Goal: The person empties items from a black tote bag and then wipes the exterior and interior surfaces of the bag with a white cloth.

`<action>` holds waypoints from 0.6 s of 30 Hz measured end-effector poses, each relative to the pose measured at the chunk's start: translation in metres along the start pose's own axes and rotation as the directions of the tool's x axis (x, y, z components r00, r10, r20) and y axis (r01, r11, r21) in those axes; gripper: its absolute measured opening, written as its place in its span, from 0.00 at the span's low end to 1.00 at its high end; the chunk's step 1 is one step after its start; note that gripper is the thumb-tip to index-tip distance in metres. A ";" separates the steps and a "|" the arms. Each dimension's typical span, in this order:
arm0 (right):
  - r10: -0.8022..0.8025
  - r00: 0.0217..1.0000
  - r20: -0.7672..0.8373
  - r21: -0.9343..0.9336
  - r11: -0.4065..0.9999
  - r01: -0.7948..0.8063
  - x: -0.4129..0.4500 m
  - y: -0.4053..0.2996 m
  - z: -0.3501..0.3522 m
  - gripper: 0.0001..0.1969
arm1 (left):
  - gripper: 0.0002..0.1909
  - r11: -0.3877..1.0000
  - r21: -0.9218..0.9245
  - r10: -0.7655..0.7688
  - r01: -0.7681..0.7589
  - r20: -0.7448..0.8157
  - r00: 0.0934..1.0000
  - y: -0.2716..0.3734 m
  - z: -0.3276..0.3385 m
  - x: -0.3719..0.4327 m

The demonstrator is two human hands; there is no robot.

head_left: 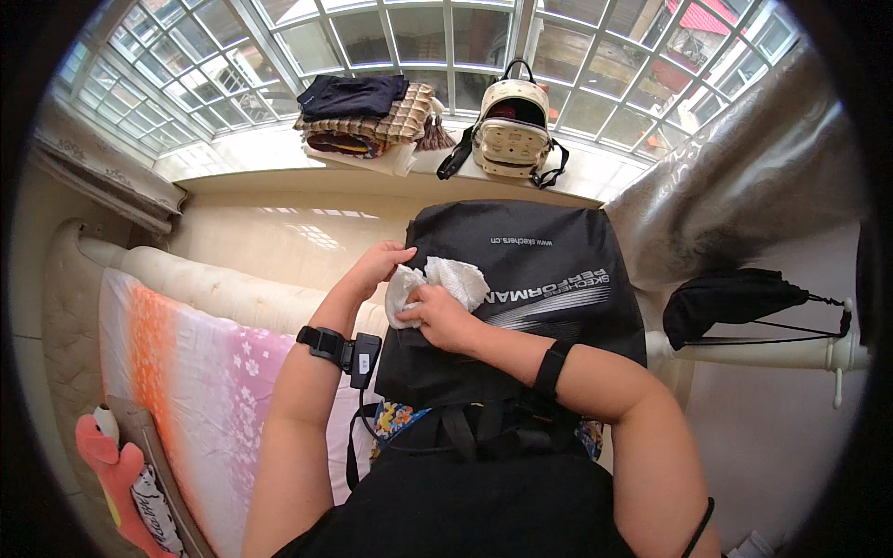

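A large black Skechers fabric bag (446,230) is spread out in front of my body, its printing upside down to me and its straps toward my waist. My left hand (384,266) pinches the bag's left edge, thumb on top; the fingers beneath are partly hidden. In my right hand (436,317) is a crumpled white textured cloth or paper towel (457,275), pressed against the bag's left part. Some of the white material bunches up between my two hands.
A bed with a floral sheet (230,370) lies at left, a pink plush toy (118,453) on it. On the windowsill are folded textiles (370,115) and a beige backpack (513,139), unzipped. A black drawstring pouch (732,307) hangs at right below a silvery curtain (732,160).
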State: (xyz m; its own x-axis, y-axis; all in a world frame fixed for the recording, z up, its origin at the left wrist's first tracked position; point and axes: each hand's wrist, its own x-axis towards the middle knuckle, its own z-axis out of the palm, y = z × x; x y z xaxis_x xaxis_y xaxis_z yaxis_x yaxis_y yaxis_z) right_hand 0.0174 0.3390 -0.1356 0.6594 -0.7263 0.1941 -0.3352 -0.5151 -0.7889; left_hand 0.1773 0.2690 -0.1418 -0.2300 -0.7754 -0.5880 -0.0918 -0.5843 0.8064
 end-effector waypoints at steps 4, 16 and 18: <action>0.000 0.977 0.214 -0.083 0.996 0.018 -0.020 -0.012 0.004 0.12 | 0.11 1.000 0.004 0.004 -0.004 -0.001 1.000 0.005 0.009 -0.010; -0.029 0.717 0.696 0.255 0.944 -0.210 -0.008 -0.047 -0.081 0.15 | 0.11 0.995 -0.099 0.037 -0.028 0.094 0.995 0.011 0.006 -0.016; -0.035 0.971 0.237 0.306 0.951 -0.041 0.006 -0.031 -0.099 0.17 | 0.11 0.997 -0.081 0.029 -0.019 0.128 0.991 0.016 0.012 -0.016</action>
State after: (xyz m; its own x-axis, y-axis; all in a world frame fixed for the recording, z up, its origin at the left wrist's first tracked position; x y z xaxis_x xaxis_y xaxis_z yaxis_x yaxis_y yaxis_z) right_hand -0.0352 0.3051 -0.0523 0.8114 -0.5794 0.0774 -0.1400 -0.3212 -0.9366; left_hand 0.1681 0.2749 -0.1182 -0.3550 -0.7549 -0.5515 -0.0088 -0.5872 0.8094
